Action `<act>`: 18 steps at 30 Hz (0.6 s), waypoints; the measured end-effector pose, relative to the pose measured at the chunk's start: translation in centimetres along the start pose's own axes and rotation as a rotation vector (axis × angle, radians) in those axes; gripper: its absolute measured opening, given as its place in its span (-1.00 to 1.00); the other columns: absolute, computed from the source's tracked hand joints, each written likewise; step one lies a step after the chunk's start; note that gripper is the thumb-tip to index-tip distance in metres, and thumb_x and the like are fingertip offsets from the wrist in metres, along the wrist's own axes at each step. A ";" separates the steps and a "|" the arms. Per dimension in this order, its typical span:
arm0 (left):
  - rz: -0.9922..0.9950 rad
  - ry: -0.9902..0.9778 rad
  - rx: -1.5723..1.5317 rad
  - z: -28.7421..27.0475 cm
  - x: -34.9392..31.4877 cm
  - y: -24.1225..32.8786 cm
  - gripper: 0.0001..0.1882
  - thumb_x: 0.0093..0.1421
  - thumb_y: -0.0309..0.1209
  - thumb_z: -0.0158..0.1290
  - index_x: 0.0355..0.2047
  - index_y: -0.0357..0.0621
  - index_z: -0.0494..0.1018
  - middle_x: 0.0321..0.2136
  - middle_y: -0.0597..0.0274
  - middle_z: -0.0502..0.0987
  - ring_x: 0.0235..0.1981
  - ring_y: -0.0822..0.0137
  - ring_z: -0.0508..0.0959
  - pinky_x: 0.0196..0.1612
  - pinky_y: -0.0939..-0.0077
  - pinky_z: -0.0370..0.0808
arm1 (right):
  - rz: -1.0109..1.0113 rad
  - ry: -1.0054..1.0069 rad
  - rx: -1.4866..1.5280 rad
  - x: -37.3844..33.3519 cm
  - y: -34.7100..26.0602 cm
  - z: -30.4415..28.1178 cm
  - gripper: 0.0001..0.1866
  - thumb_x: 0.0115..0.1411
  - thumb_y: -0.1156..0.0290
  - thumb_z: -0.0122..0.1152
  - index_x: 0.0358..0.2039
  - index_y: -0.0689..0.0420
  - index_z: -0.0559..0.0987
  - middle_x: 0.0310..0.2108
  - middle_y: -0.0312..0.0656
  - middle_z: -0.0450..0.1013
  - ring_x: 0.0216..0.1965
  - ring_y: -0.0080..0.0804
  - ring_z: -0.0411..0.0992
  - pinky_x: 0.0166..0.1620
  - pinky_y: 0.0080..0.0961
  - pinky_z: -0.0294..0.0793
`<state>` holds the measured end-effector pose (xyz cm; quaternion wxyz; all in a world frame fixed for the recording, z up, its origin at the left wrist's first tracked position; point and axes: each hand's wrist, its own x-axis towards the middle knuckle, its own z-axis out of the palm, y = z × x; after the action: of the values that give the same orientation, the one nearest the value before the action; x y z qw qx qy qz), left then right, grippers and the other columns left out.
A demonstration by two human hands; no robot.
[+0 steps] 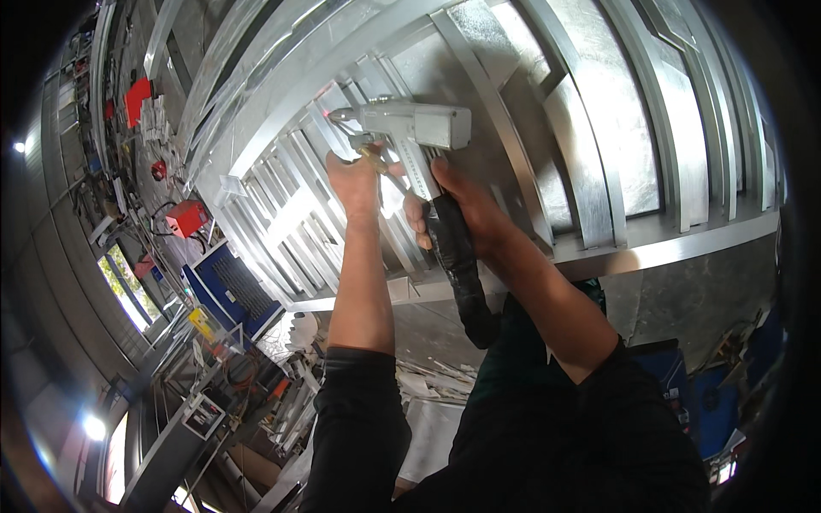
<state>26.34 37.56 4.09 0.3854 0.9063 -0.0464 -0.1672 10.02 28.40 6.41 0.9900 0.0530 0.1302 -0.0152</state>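
A pale grey hand-held laser welding gun (438,126) lies over a silvery metal frame (590,214), its nozzle pointing left with a red glow at the tip. My right hand (473,203) is closed round its handle, just above a thick black-wrapped cable (460,272) that hangs toward me. Close under the nozzle, my left hand (352,181) grips the gun's front, by a brass-coloured fitting (374,158). Its fingertips are partly hidden. Parallel metal bars (295,218) run beneath and beyond both hands.
The frame's near rail (676,255) curves across in front of me. At left stand a red box (186,219) and a blue cabinet (231,291). Cluttered scrap strips (428,380) lie below the frame, and blue containers (718,410) sit at lower right.
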 end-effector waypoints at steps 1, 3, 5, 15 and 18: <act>0.006 0.012 0.009 0.1 0.2 -0.2 -0.68 0.11 -0.46 0.23 -0.23 -0.38 0.37 -0.38 0.07 0.55 -0.40 0.31 0.57 -0.38 0.45 0.52 | 0.003 0.022 -0.035 0.0 -0.1 0.2 -0.43 0.37 -0.14 -0.07 0.10 0.09 0.43 -0.49 -0.22 0.45 -0.59 -0.48 0.41 -0.49 -0.53 0.48; -0.017 0.032 0.055 0.1 0.4 -0.5 -0.67 0.10 -0.46 0.23 -0.24 -0.38 0.37 -0.40 0.08 0.55 -0.41 0.33 0.56 -0.40 0.45 0.52 | 0.006 0.062 -0.107 -0.3 -0.3 0.5 -0.33 0.34 -0.20 -0.04 0.16 0.15 0.40 -0.52 -0.22 0.42 -0.61 -0.50 0.37 -0.50 -0.55 0.45; 0.002 0.020 0.035 0.1 0.4 -0.7 -0.68 0.11 -0.45 0.24 -0.24 -0.37 0.37 -0.40 0.10 0.54 -0.43 0.35 0.55 -0.42 0.46 0.51 | 0.027 0.104 -0.093 -0.3 -0.4 0.9 -0.33 0.34 -0.19 -0.04 0.14 0.16 0.41 -0.53 -0.21 0.43 -0.63 -0.49 0.38 -0.51 -0.53 0.45; -0.036 0.025 0.037 -0.1 0.4 -1.1 -0.54 -0.04 -0.33 0.38 -0.24 -0.33 0.43 -0.39 0.09 0.57 -0.38 0.34 0.56 -0.26 0.39 0.51 | 0.020 0.146 -0.151 -0.2 -0.3 1.8 -0.35 0.34 -0.18 -0.02 0.08 0.20 0.42 -0.54 -0.16 0.46 -0.63 -0.45 0.45 -0.53 -0.52 0.47; 0.053 0.010 0.061 -0.1 0.3 -1.2 -0.66 0.13 -0.39 0.26 -0.22 -0.35 0.41 -0.36 0.14 0.55 -0.39 0.38 0.52 -0.36 0.46 0.49 | 0.019 0.137 -0.163 -0.1 -0.3 1.7 -0.35 0.34 -0.16 -0.02 0.09 0.22 0.41 -0.53 -0.15 0.46 -0.62 -0.45 0.46 -0.53 -0.52 0.48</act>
<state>26.61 38.42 3.22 0.3622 0.9169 -0.0734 -0.1510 10.38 27.97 8.00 0.9798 -0.0253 0.1980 0.0085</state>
